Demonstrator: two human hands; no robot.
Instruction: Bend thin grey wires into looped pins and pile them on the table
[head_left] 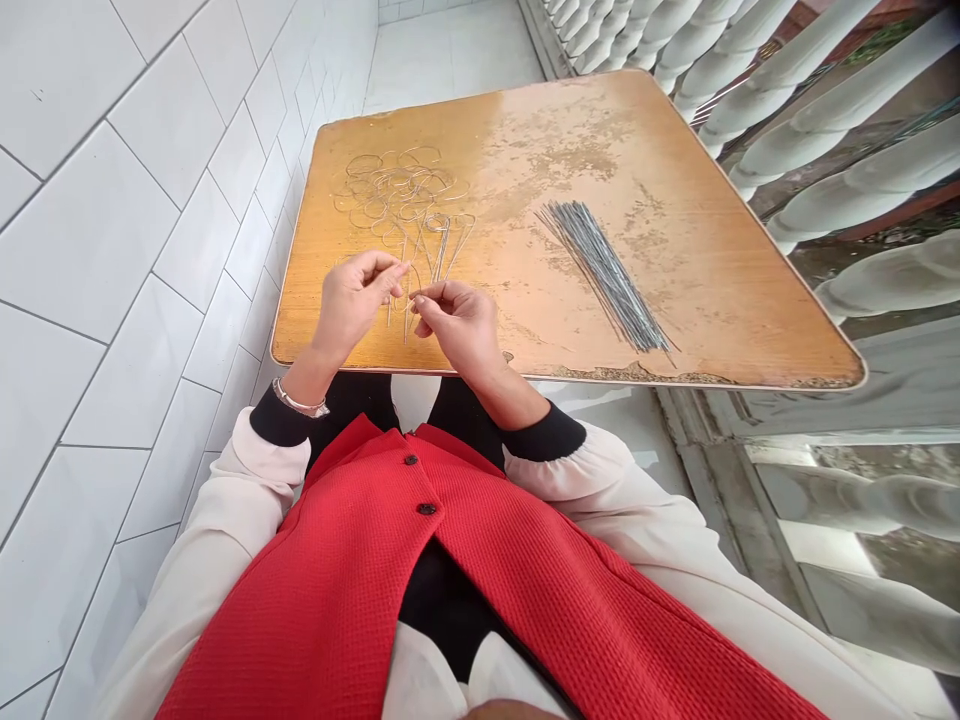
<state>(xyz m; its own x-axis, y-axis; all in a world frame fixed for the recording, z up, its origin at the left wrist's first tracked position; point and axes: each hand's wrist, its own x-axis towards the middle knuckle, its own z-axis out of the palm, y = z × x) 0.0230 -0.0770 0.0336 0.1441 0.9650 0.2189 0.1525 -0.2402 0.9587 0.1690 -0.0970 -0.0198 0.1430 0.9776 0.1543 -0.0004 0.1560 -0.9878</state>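
Note:
My left hand (354,302) and my right hand (459,322) are close together above the near edge of a worn wooden tabletop (660,150). Their fingertips pinch a thin metal wire (409,312), which seems held by both hands. Just beyond them lies a tangled heap of bent wire loops (397,195), with straight ends pointing toward my hands. To the right, a bundle of straight grey wires (604,275) lies fanned out on the tabletop, apart from both hands.
A white tiled wall (150,220) runs along the table's left side. White stone balusters (825,140) line the right side, and a tiled floor (450,50) lies beyond the far edge. My red waistcoat and white sleeves fill the lower view.

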